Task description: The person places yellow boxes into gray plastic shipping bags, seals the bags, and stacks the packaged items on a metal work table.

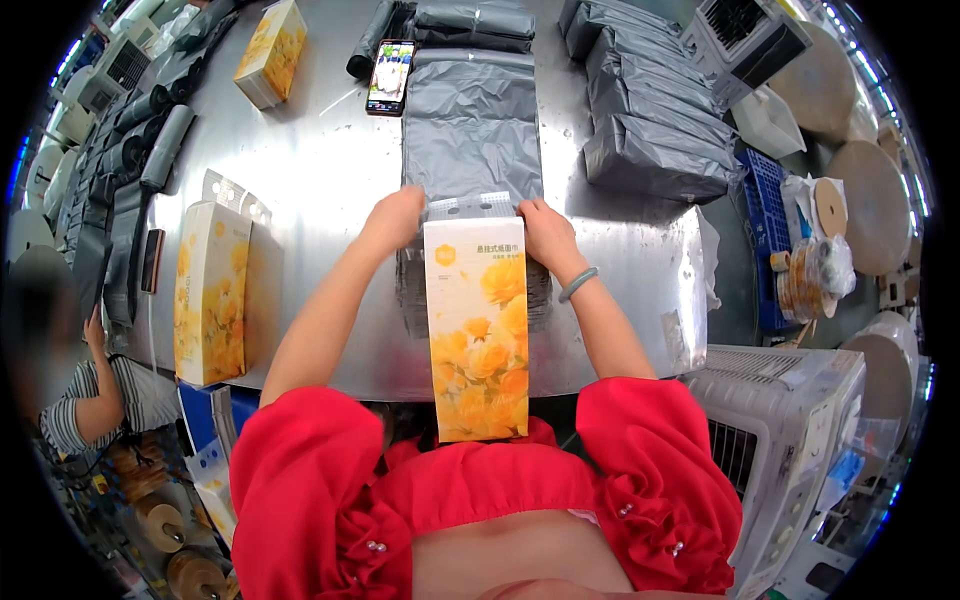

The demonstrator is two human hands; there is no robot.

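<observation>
A white tissue pack (478, 340) printed with yellow flowers lies lengthwise in front of me, its near end reaching past the table edge to my chest. Its far end has a pale strip with holes (480, 206), which rests at a grey plastic mailing bag (472, 125) spread flat on the table. My left hand (393, 220) is closed on the bag's left edge beside that strip. On the other side my right hand (548, 236), with a bangle at the wrist, pinches the bag's right edge. Whether the strip is inside the bag's mouth I cannot tell.
A phone (390, 78) lies beside the bag. Similar packs stand at left (212, 295) and far left (271, 53). Filled grey bags (660, 155) line the right, near a blue crate (765, 240). An air cooler (785, 440) stands at lower right; another person's arm (100, 395) shows at left.
</observation>
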